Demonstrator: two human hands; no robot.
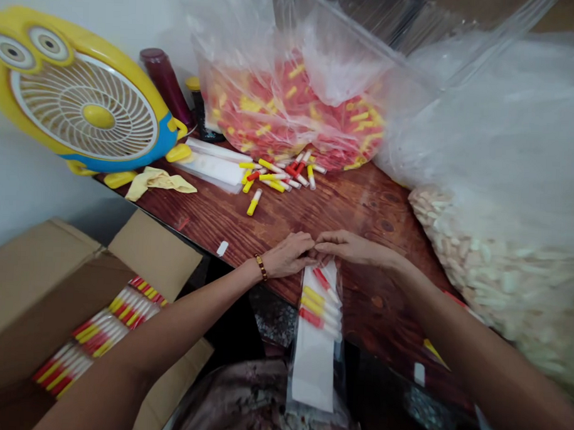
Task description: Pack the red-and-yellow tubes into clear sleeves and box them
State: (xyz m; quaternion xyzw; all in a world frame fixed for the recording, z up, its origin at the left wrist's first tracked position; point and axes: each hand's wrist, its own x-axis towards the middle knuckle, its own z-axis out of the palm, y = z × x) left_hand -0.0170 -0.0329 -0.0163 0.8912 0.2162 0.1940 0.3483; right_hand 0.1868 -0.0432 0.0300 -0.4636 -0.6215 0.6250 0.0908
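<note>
A long clear plastic bag [314,366] with a white card inside lies over the table's near edge and hangs down toward my lap. Several small tubes with yellow caps [313,295] and red caps rest slantwise in its upper part. At the bag's top end, my left hand [290,254], with a beaded bracelet on the wrist, is closed on the plastic. My right hand [349,247] meets it there, thumb and fingers pinched together. What lies between the right fingertips is too small to make out. Farther back is a loose pile of red- and yellow-capped tubes [274,180].
Flat bags with white cards [217,169] lie beside the pile. A big bag of red and yellow pieces [300,115] stands behind, and one of pale pieces [492,260] at right. A yellow fan [97,117] is at left. An open carton [30,287] holds filled packs.
</note>
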